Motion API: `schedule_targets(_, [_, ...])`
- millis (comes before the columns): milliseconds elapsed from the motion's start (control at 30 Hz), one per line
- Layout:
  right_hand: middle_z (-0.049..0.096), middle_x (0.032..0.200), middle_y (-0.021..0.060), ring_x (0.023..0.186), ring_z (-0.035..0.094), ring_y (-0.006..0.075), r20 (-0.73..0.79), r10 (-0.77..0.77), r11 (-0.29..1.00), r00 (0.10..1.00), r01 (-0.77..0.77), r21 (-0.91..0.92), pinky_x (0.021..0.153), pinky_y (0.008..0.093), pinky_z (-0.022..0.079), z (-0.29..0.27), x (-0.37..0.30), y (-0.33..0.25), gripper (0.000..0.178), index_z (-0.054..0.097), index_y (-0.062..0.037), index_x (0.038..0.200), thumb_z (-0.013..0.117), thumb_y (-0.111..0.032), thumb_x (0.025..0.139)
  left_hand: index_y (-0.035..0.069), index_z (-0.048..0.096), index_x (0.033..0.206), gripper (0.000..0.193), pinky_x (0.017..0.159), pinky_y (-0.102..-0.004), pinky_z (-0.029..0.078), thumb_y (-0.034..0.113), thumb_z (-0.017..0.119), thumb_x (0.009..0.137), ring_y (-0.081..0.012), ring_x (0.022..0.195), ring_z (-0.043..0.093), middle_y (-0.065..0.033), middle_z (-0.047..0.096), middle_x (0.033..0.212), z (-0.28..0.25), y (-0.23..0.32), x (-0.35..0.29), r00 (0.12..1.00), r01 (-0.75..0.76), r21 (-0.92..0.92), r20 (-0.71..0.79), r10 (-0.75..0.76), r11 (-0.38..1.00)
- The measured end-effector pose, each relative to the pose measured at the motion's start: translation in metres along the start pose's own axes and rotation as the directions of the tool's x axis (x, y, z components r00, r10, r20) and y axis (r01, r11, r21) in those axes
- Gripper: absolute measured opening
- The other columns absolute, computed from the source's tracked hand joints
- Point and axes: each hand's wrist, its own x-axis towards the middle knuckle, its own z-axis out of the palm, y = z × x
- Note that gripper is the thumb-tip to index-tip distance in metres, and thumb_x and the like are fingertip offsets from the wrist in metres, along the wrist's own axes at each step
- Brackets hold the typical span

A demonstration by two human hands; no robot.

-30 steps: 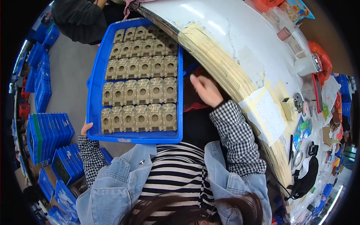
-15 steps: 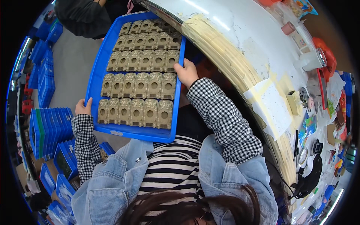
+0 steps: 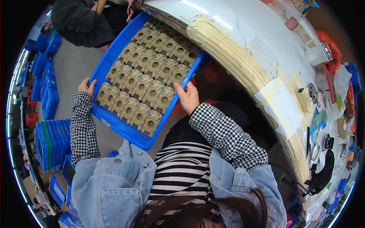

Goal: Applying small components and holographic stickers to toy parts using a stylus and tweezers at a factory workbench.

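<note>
Between my hands is a shallow blue plastic tray (image 3: 110, 125), tilted so its near edge points toward my lap. Rows of camouflage-patterned tan cases (image 3: 145, 60), each with a round hole and a small dark rectangle, fill it. My left hand (image 3: 87, 86) grips the tray's left rim, thumb over the edge. On the right rim, my right hand (image 3: 187, 97) is closed with its thumb on top and the other fingers beneath, hidden. The tray's far right part lies under the white table's edge, in shadow.
A white table (image 3: 243, 38) with a taped, worn edge curves along my right, holding a paper sheet (image 3: 279, 108), a clear cup (image 3: 317, 54) and a black pouch (image 3: 323, 171). Stacked blue trays (image 3: 53, 144) stand at left. Another person's dark sleeve (image 3: 81, 22) is at the far left.
The tray has turned clockwise, its far end swinging right under the table edge. Both hands still hold it; my left has moved slightly up and my right slightly down.
</note>
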Motion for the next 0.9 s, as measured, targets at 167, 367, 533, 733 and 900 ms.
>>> schedule_targets(167, [0.054,0.072,-0.0013,0.065,0.049,0.0054,0.138,0.171,0.985,0.976,-0.168,-0.029,0.058,0.0224,0.042,-0.001,0.005,-0.001,0.026,0.055,-0.0017,0.088,0.063,-0.026,0.087,0.002,0.059,0.099,0.036,0.077,-0.038,0.048,0.035,0.058,0.085,-0.0331,0.086,0.061,-0.0193,0.062,0.092,0.031,-0.022,0.038,0.997,-0.071,-0.015,0.01,0.072,0.997])
schedule_targets(367, [0.058,0.077,0.0018,0.067,0.054,0.0074,0.204,0.23,0.971,0.952,-0.239,0.025,0.061,0.0236,0.046,0.006,0.002,0.003,0.028,0.054,0.0003,0.09,0.064,-0.025,0.086,0.003,0.055,0.103,0.036,0.081,-0.0395,0.045,0.035,0.055,0.088,-0.0349,0.091,0.057,-0.02,0.059,0.096,0.058,-0.05,0.077,0.983,-0.18,0.057,0.042,0.178,0.982])
schedule_targets(533, [0.058,0.075,0.0015,0.067,0.055,0.0067,0.179,0.284,0.959,0.942,-0.282,-0.04,0.061,0.0229,0.046,0.0,-0.005,-0.001,0.026,0.055,0.001,0.088,0.064,-0.024,0.086,0.006,0.054,0.106,0.036,0.078,-0.0426,0.045,0.037,0.054,0.087,-0.037,0.087,0.056,-0.021,0.058,0.092,0.077,-0.045,0.077,0.991,-0.135,0.026,0.027,0.135,0.99])
schedule_targets(733, [0.058,0.072,0.0009,0.065,0.053,0.0072,0.119,0.291,0.947,0.949,-0.268,-0.18,0.06,0.0241,0.046,-0.006,0.0,-0.006,0.028,0.058,0.0012,0.086,0.062,-0.026,0.087,0.007,0.055,0.108,0.039,0.081,-0.0416,0.045,0.04,0.055,0.087,-0.036,0.091,0.057,-0.0216,0.059,0.097,0.062,-0.043,0.083,0.987,-0.096,-0.01,0.126,0.097,0.995])
schedule_targets(900, [0.057,0.078,0.0045,0.068,0.059,0.0138,0.081,0.349,0.937,0.933,-0.346,-0.052,0.064,0.0273,0.051,0.007,0.0,-0.012,0.031,0.056,0.0026,0.091,0.059,-0.028,0.089,0.012,0.047,0.126,0.06,0.084,-0.0372,0.046,0.043,0.066,0.078,-0.0266,0.098,0.059,-0.0159,0.062,0.104,0.053,-0.087,0.05,0.989,0.095,-0.227,0.13,-0.067,0.969])
